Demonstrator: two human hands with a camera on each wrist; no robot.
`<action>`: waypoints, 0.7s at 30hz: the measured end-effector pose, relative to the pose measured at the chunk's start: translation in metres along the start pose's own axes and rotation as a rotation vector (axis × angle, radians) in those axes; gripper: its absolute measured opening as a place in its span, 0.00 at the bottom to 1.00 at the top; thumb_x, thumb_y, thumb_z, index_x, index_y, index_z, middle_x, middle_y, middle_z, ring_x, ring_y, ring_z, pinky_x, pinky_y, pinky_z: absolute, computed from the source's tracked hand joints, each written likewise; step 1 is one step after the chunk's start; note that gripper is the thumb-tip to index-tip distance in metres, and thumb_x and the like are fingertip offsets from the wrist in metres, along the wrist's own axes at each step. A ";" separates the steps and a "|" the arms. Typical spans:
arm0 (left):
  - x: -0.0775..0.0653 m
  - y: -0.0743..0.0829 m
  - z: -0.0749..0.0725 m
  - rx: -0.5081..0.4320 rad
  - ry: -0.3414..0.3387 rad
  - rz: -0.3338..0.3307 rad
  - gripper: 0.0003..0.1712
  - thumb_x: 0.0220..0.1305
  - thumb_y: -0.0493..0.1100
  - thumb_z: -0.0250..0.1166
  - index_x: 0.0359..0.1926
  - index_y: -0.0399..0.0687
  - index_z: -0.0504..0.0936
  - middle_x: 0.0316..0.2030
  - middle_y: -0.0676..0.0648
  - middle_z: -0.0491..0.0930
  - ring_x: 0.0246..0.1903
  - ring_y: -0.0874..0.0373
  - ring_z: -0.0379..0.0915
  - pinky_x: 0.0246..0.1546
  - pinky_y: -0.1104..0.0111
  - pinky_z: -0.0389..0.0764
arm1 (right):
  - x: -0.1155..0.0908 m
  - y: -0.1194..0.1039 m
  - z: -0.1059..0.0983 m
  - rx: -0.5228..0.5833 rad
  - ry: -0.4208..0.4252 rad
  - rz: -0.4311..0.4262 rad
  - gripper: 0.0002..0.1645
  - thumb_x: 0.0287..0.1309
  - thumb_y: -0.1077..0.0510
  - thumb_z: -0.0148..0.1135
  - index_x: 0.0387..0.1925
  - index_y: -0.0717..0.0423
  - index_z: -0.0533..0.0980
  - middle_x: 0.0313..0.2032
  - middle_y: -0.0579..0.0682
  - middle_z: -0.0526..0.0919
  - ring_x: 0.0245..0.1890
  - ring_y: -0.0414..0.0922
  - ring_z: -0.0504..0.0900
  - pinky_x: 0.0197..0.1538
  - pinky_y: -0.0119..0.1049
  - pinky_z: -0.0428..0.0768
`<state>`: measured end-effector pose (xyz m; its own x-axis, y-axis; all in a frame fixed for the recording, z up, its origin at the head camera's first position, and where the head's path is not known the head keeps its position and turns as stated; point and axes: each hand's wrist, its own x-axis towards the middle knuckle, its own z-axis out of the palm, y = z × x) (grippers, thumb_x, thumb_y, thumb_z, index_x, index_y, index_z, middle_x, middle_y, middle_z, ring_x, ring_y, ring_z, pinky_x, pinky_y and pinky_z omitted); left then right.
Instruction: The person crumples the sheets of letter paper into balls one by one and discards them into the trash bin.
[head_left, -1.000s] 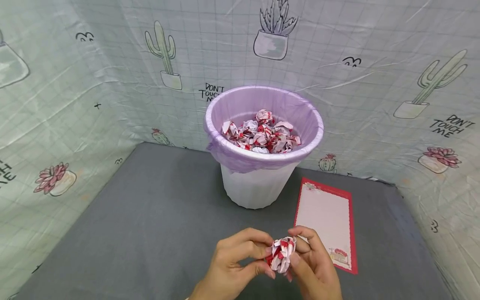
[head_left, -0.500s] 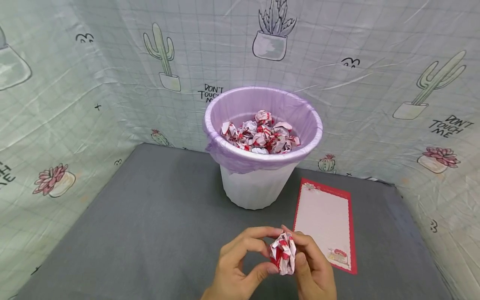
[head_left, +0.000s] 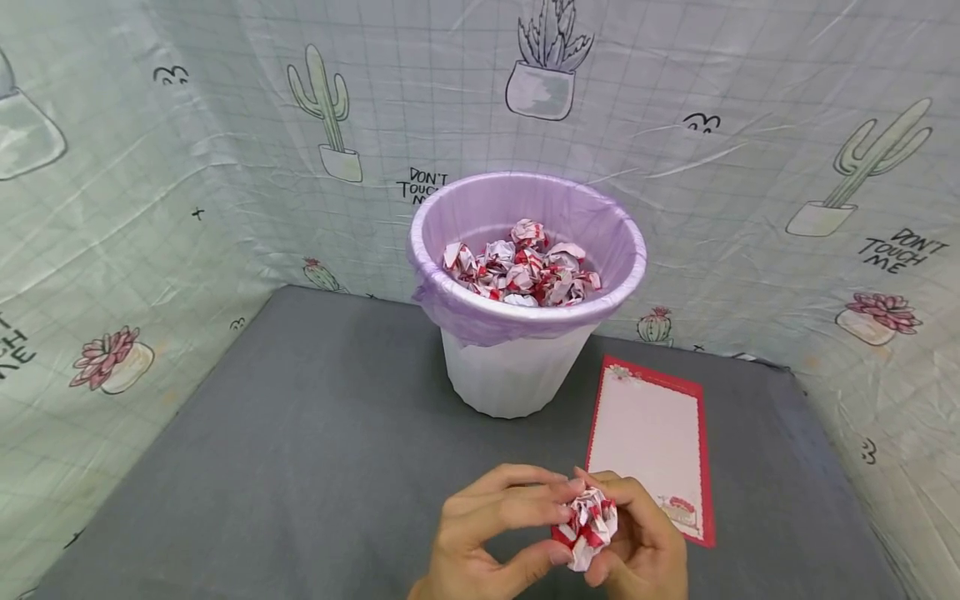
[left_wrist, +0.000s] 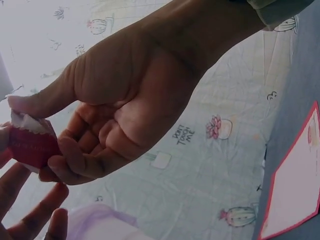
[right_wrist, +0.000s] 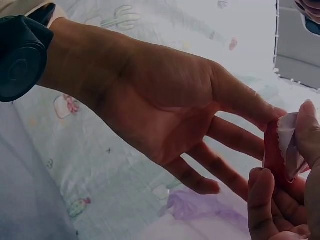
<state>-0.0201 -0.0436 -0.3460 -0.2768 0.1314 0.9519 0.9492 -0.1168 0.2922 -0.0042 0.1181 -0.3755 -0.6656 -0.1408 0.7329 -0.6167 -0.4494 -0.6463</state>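
Observation:
Both hands hold one crumpled paper ball [head_left: 591, 527], white with red patches, low in the head view in front of the bin. My left hand [head_left: 498, 533] pinches its left side between thumb and fingertips. From the right, my right hand [head_left: 637, 533] grips it, thumb below and fingers curled behind. The left wrist view shows the paper's red side [left_wrist: 32, 145] between the thumb and fingers. In the right wrist view the paper ball [right_wrist: 282, 147] sits between both hands' fingertips.
A white bin [head_left: 506, 375] with a purple liner [head_left: 480, 317] stands behind the hands, with several crumpled paper balls [head_left: 525, 271] inside. A flat red-bordered sheet [head_left: 652, 433] lies right of it on the grey table [head_left: 300, 467]. Patterned cloth [head_left: 420, 92] encloses the back and sides.
The paper ball has moved slightly right and turned, and looks more compact. Both hands have shifted around it, keeping hold. The bin and flat sheet stay where they were.

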 end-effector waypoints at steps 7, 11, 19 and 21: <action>0.000 -0.002 0.001 0.049 -0.021 0.040 0.09 0.62 0.36 0.66 0.40 0.31 0.81 0.47 0.31 0.79 0.40 0.45 0.78 0.38 0.67 0.80 | -0.002 -0.004 0.003 -0.049 0.045 0.018 0.24 0.60 0.70 0.59 0.52 0.85 0.64 0.50 0.66 0.75 0.44 0.46 0.78 0.40 0.30 0.81; -0.001 -0.005 0.004 0.090 0.000 0.026 0.08 0.64 0.38 0.65 0.39 0.36 0.82 0.55 0.30 0.73 0.40 0.46 0.76 0.32 0.73 0.74 | -0.003 -0.008 0.006 -0.182 0.052 0.050 0.21 0.58 0.77 0.56 0.53 0.83 0.65 0.48 0.63 0.76 0.39 0.43 0.78 0.37 0.29 0.81; -0.009 -0.004 0.010 0.118 0.054 -0.024 0.08 0.66 0.40 0.62 0.38 0.38 0.83 0.42 0.33 0.72 0.34 0.51 0.71 0.28 0.75 0.70 | 0.000 -0.005 0.011 -0.470 0.030 -0.074 0.15 0.62 0.73 0.52 0.49 0.77 0.71 0.39 0.55 0.81 0.24 0.37 0.75 0.17 0.24 0.71; -0.010 -0.005 0.012 0.115 0.069 -0.027 0.08 0.66 0.39 0.62 0.39 0.37 0.83 0.36 0.37 0.70 0.31 0.54 0.69 0.27 0.77 0.69 | 0.001 -0.004 0.014 -0.523 0.072 -0.099 0.13 0.63 0.73 0.51 0.48 0.75 0.73 0.36 0.54 0.82 0.20 0.36 0.73 0.15 0.24 0.68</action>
<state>-0.0199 -0.0325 -0.3584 -0.3087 0.0645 0.9490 0.9509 0.0001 0.3094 0.0031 0.1076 -0.3696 -0.6095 -0.0514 0.7911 -0.7928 0.0450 -0.6079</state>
